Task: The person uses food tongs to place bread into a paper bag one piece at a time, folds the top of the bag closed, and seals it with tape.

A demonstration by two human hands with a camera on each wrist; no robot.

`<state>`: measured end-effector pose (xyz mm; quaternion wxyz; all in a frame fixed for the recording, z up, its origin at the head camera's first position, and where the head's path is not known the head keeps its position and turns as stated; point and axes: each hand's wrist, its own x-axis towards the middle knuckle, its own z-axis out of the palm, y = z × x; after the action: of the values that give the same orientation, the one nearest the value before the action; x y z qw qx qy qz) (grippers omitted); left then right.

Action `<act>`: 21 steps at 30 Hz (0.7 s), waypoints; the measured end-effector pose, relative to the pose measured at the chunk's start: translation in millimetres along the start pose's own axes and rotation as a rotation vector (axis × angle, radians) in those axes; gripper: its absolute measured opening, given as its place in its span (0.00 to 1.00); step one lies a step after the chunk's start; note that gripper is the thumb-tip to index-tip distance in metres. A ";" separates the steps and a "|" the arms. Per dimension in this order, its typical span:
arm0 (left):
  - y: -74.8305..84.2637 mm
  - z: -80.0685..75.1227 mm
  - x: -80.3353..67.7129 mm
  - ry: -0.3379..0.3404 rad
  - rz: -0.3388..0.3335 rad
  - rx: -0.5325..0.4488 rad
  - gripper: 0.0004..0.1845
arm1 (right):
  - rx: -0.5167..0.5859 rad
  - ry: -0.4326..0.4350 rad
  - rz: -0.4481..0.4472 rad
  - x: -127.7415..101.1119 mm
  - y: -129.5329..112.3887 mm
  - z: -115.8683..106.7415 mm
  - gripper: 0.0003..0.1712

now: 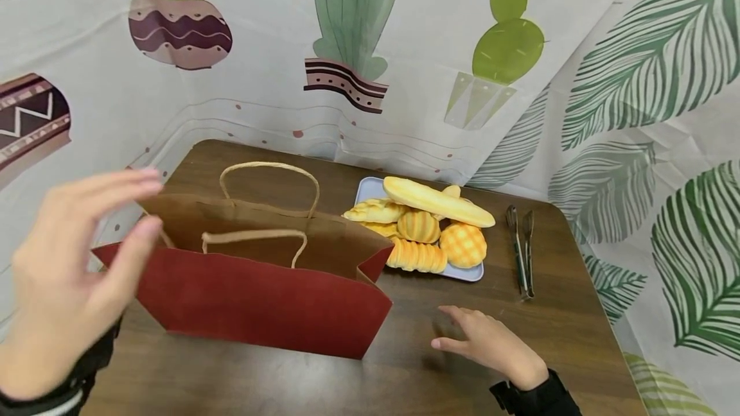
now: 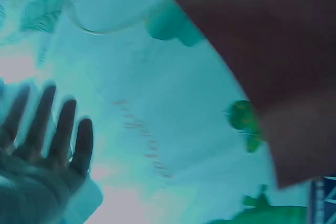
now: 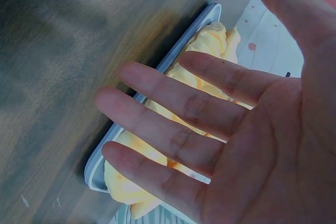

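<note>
A red paper bag [image 1: 260, 303] with two twisted handles stands upright on the table, its mouth open at the top. Raised at the bag's left end, my left hand [image 1: 81, 268] has its fingers extended and holds nothing; in the left wrist view, the left hand [image 2: 44, 156] is spread beside the bag's dark side [image 2: 278, 66]. Low over the table, to the right of the bag, is my empty right hand [image 1: 491, 342], with its fingers spread in the right wrist view. A pale tray [image 1: 475, 273] of breads lies beyond it, including a long baguette [image 1: 439, 201] and a round bun [image 1: 463, 244].
Metal tongs [image 1: 523, 255] lie on the wooden table [image 1: 572, 320] to the right of the tray. A ridged roll [image 1: 416, 256] and a striped bun [image 1: 419, 227] are also on the tray. Cloth printed with cacti and leaves [image 1: 422, 31] hangs behind the table.
</note>
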<state>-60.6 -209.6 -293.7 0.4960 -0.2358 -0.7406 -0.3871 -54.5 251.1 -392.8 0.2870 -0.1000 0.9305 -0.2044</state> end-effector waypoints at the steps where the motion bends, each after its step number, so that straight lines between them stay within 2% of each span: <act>1: 1.9 -2.5 9.6 0.006 -0.056 0.038 0.20 | 0.001 -0.004 -0.001 -0.2 0.2 0.1 0.41; 3: 0.0 -10.2 21.4 -0.060 -0.198 0.126 0.25 | 0.004 -0.005 -0.001 -0.4 1.0 0.4 0.41; 5: -5.5 -17.7 27.0 -0.197 -0.379 0.183 0.36 | 0.010 -0.007 -0.004 -0.9 1.8 0.6 0.41; 8: -21.6 -27.0 26.2 -0.497 -0.632 0.238 0.54 | 0.014 -0.002 -0.002 -1.4 3.0 0.8 0.41; 10: -32.9 -29.8 24.0 -0.686 -0.760 0.235 0.60 | 0.012 -0.001 -0.001 -1.8 3.4 0.8 0.40; 13: -49.0 -32.2 19.6 -0.921 -0.830 0.237 0.61 | 0.004 0.004 0.003 -1.9 4.0 1.0 0.40; 15: -57.2 -33.0 18.7 -1.033 -0.847 0.282 0.61 | 0.001 0.008 0.000 -2.0 4.3 1.2 0.40; 17: -63.3 -34.0 19.4 -1.127 -0.846 0.338 0.61 | 0.003 0.010 -0.003 -2.0 4.8 1.3 0.40; 19: -67.1 -34.1 20.8 -1.201 -0.815 0.406 0.60 | 0.011 0.008 -0.008 -2.2 5.1 1.4 0.41; 21: -69.1 -34.2 21.8 -1.223 -0.786 0.410 0.56 | 0.018 0.006 -0.012 -2.2 5.4 1.4 0.41</act>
<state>-101.1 -278.6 -290.1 -0.1442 -0.0301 -0.9706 -0.1901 -52.3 256.2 -395.2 0.2839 -0.1025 0.9288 -0.2148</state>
